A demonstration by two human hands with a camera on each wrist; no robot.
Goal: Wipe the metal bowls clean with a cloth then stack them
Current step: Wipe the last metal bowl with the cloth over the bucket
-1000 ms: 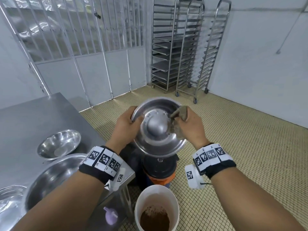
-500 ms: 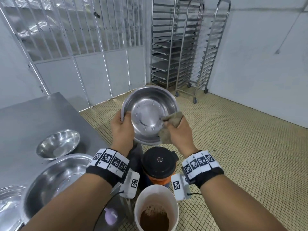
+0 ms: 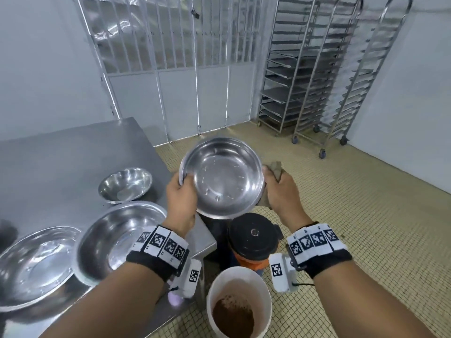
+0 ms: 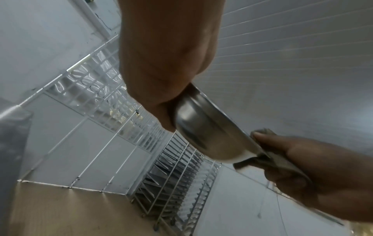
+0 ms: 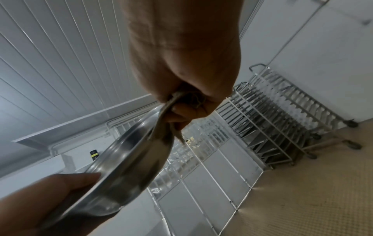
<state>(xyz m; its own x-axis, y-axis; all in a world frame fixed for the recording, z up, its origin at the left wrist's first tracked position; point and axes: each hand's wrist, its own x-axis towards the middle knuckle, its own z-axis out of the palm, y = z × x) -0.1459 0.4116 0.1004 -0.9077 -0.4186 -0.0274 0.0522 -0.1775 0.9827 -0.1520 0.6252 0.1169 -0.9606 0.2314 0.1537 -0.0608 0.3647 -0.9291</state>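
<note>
Our left hand [image 3: 181,198] grips the bowl [image 3: 223,178] rim; opposite, our right hand [image 3: 280,193] pinches cloth [image 3: 274,168] against it

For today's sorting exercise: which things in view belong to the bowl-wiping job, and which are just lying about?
Job: held bowl, gripped by both hands, left hand, right hand; cloth; three bowls on the table: small, middle, near.

Lying about: white bucket, black-lidded container, tray racks.
</note>
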